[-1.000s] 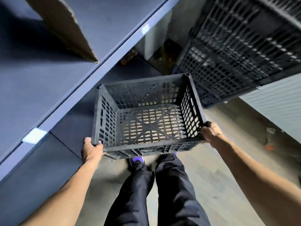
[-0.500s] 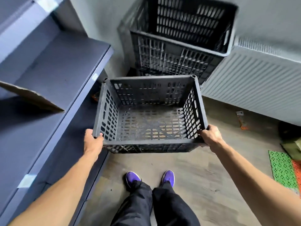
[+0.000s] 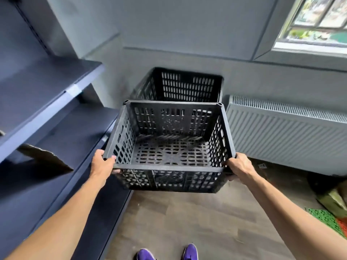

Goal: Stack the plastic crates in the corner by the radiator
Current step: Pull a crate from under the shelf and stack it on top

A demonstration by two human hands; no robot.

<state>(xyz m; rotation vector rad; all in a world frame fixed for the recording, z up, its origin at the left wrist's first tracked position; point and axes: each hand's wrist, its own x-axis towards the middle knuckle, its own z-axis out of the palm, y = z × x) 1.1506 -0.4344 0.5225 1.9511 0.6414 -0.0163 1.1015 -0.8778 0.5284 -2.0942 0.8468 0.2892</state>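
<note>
I carry an empty black slatted plastic crate (image 3: 170,152) level in front of me, above the floor. My left hand (image 3: 102,163) grips its near left corner, thumb over the rim. My right hand (image 3: 238,166) grips its near right corner. Just beyond it, a stack of black crates (image 3: 185,85) stands in the corner, left of the white radiator (image 3: 287,132). The held crate hides the lower part of that stack.
Dark blue shelving (image 3: 47,102) runs along the left, with a torn piece of cardboard (image 3: 43,156) jutting from a shelf. Green and orange plastic mats (image 3: 326,218) lie on the floor at right. A window (image 3: 319,21) is at upper right. My purple shoes (image 3: 167,253) stand on the wood floor.
The view has tilted up as the crate rose and moved toward the corner stack. Both hands keep the same grip on the crate.
</note>
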